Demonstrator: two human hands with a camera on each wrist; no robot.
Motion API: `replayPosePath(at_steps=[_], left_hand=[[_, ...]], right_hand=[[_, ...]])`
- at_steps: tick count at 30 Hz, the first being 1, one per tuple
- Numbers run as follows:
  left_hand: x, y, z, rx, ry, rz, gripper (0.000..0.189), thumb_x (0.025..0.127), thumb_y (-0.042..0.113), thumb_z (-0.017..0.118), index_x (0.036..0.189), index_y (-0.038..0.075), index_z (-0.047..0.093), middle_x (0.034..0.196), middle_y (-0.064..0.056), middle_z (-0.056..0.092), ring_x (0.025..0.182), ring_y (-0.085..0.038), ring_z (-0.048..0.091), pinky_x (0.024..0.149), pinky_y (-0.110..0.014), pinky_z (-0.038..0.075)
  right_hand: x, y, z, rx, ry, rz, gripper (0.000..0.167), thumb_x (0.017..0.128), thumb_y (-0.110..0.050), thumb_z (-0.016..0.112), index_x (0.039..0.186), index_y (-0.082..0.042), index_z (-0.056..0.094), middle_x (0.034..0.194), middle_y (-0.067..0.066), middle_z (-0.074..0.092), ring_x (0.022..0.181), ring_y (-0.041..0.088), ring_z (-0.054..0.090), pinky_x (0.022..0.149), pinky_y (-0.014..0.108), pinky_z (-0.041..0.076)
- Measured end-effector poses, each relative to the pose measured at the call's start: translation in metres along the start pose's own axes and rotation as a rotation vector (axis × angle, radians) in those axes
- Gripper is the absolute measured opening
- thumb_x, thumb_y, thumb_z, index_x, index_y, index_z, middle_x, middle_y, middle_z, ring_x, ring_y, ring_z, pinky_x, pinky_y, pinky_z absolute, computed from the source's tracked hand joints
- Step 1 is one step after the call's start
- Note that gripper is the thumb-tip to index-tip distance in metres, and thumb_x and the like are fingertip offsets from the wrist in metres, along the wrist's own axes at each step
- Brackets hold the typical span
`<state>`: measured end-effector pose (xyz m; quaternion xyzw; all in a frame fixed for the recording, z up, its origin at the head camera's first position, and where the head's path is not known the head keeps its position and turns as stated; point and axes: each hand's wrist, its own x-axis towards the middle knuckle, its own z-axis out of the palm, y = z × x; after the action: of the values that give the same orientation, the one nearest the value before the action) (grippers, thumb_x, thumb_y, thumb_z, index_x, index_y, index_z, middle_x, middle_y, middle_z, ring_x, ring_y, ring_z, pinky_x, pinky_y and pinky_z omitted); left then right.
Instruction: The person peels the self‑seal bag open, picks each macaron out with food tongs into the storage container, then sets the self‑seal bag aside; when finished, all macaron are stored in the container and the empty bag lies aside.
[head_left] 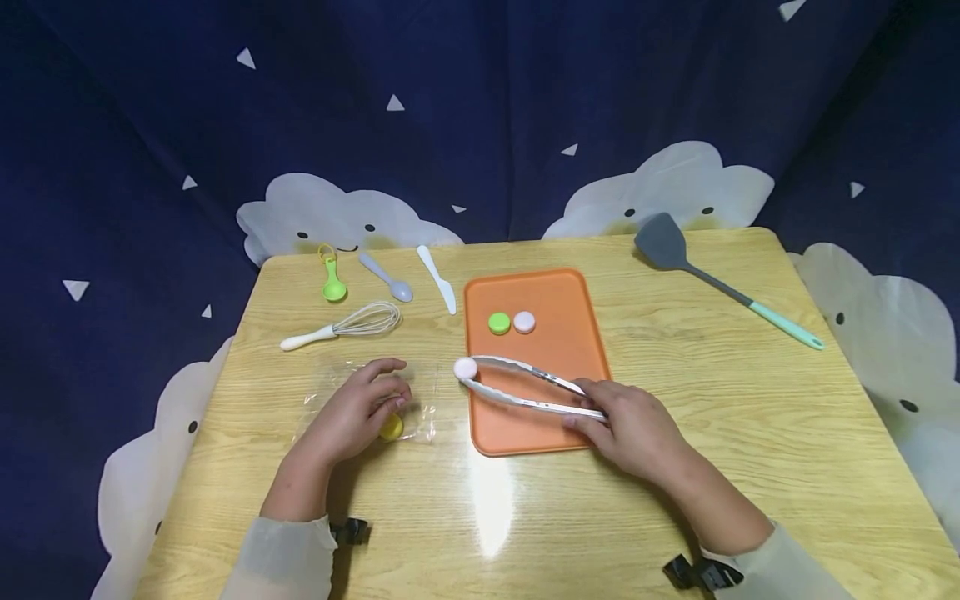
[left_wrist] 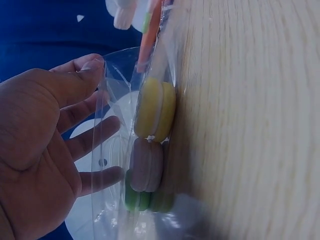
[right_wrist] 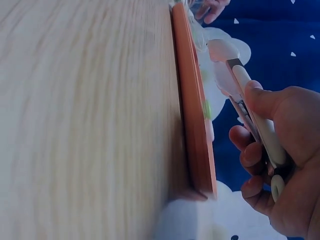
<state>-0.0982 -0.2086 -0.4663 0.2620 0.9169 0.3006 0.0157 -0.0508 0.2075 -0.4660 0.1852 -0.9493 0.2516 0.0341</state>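
My right hand [head_left: 637,425] grips a pair of tongs [head_left: 540,407], whose pale tips hold a pale pink macaron [head_left: 466,368] at the left edge of the orange tray [head_left: 540,433]. On that tray lie a green macaron [head_left: 498,323] and another pale pink macaron [head_left: 524,322]. To the left, my left hand [head_left: 363,408] pinches the lifted edge of a clear plastic bag [left_wrist: 115,75] between thumb and finger. Inside the bag are a yellow macaron [left_wrist: 155,110], a pinkish macaron [left_wrist: 146,165] and green ones [left_wrist: 137,192] below them.
Behind the bag lie a whisk [head_left: 345,327], a green measuring spoon [head_left: 333,287], a grey-lilac spoon [head_left: 390,279] and a white knife [head_left: 437,279]. A dark spatula with a mint handle [head_left: 720,283] lies at the right. A blue curtain [head_left: 480,125] hangs behind the wooden table [head_left: 750,417].
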Motion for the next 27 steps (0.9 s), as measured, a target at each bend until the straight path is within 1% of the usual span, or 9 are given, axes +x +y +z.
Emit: replayPosePath(at_steps=[6, 12, 16, 18, 19, 21, 22, 24, 27], left_hand=[[-0.001, 0.0, -0.001, -0.006, 0.003, 0.003, 0.005, 0.098, 0.011, 0.072, 0.101, 0.016, 0.074, 0.142, -0.014, 0.058, 0.131, -0.037, 0.056, 0.105, -0.055, 0.047], [-0.002, 0.0, -0.001, -0.002, 0.004, 0.0, 0.005, 0.098, 0.011, 0.072, 0.101, 0.015, 0.074, 0.142, -0.013, 0.057, 0.131, -0.037, 0.056, 0.105, -0.055, 0.047], [-0.002, 0.0, -0.001, 0.001, 0.006, 0.001, 0.005, 0.098, 0.012, 0.073, 0.101, 0.015, 0.074, 0.142, -0.012, 0.057, 0.131, -0.037, 0.056, 0.105, -0.055, 0.047], [-0.002, 0.0, -0.001, 0.0, 0.007, 0.001, 0.004, 0.098, 0.012, 0.072, 0.101, 0.015, 0.074, 0.142, -0.012, 0.057, 0.131, -0.037, 0.056, 0.105, -0.055, 0.047], [-0.002, 0.0, -0.001, -0.001, 0.008, 0.002, 0.004, 0.098, 0.012, 0.072, 0.101, 0.015, 0.074, 0.142, -0.011, 0.057, 0.131, -0.037, 0.055, 0.106, -0.055, 0.047], [-0.002, 0.0, -0.001, -0.002, 0.009, 0.003, 0.005, 0.098, 0.012, 0.072, 0.101, 0.015, 0.074, 0.142, -0.011, 0.057, 0.131, -0.037, 0.055, 0.106, -0.055, 0.047], [-0.003, 0.0, -0.001, -0.003, 0.011, 0.005, 0.005, 0.098, 0.011, 0.073, 0.1, 0.015, 0.074, 0.142, -0.011, 0.057, 0.131, -0.037, 0.055, 0.105, -0.055, 0.047], [-0.003, 0.0, 0.0, -0.003, 0.013, 0.006, 0.005, 0.098, 0.011, 0.073, 0.1, 0.015, 0.074, 0.142, -0.011, 0.057, 0.131, -0.037, 0.055, 0.105, -0.055, 0.047], [-0.003, 0.0, 0.0, -0.001, 0.018, 0.01, 0.005, 0.098, 0.011, 0.073, 0.1, 0.016, 0.074, 0.142, -0.011, 0.058, 0.131, -0.037, 0.056, 0.105, -0.055, 0.047]], right_hand=[[-0.005, 0.009, -0.004, -0.005, 0.02, 0.037, 0.058, 0.092, -0.04, 0.08, 0.136, -0.005, 0.067, 0.124, 0.013, 0.073, 0.113, 0.036, 0.07, 0.093, 0.056, 0.055], [-0.009, 0.017, -0.01, -0.008, 0.03, 0.07, 0.058, 0.092, -0.04, 0.08, 0.136, -0.003, 0.067, 0.124, 0.017, 0.072, 0.113, 0.038, 0.069, 0.091, 0.058, 0.055], [-0.01, 0.024, -0.013, -0.009, 0.056, 0.071, 0.057, 0.091, -0.038, 0.082, 0.134, -0.003, 0.067, 0.117, 0.014, 0.074, 0.105, 0.035, 0.072, 0.086, 0.056, 0.056], [-0.011, 0.028, -0.014, -0.013, 0.07, 0.066, 0.057, 0.09, -0.036, 0.083, 0.133, -0.003, 0.067, 0.112, 0.012, 0.075, 0.096, 0.03, 0.072, 0.081, 0.054, 0.057], [-0.012, 0.031, -0.014, -0.017, 0.078, 0.062, 0.055, 0.09, -0.035, 0.083, 0.132, -0.004, 0.068, 0.107, 0.008, 0.075, 0.089, 0.027, 0.071, 0.076, 0.051, 0.057], [-0.012, 0.036, -0.015, -0.025, 0.096, 0.054, 0.054, 0.089, -0.034, 0.084, 0.131, -0.004, 0.068, 0.102, 0.007, 0.074, 0.084, 0.024, 0.068, 0.072, 0.049, 0.055], [-0.013, 0.038, -0.015, -0.027, 0.103, 0.053, 0.054, 0.089, -0.034, 0.084, 0.131, -0.004, 0.068, 0.103, 0.008, 0.075, 0.084, 0.025, 0.069, 0.072, 0.049, 0.055], [-0.013, 0.042, -0.016, -0.03, 0.115, 0.053, 0.054, 0.088, -0.034, 0.084, 0.13, -0.005, 0.069, 0.099, 0.006, 0.074, 0.082, 0.024, 0.068, 0.071, 0.049, 0.055], [-0.014, 0.047, -0.018, -0.026, 0.122, 0.065, 0.055, 0.089, -0.034, 0.084, 0.131, -0.003, 0.068, 0.1, 0.008, 0.075, 0.088, 0.03, 0.072, 0.074, 0.054, 0.057]])
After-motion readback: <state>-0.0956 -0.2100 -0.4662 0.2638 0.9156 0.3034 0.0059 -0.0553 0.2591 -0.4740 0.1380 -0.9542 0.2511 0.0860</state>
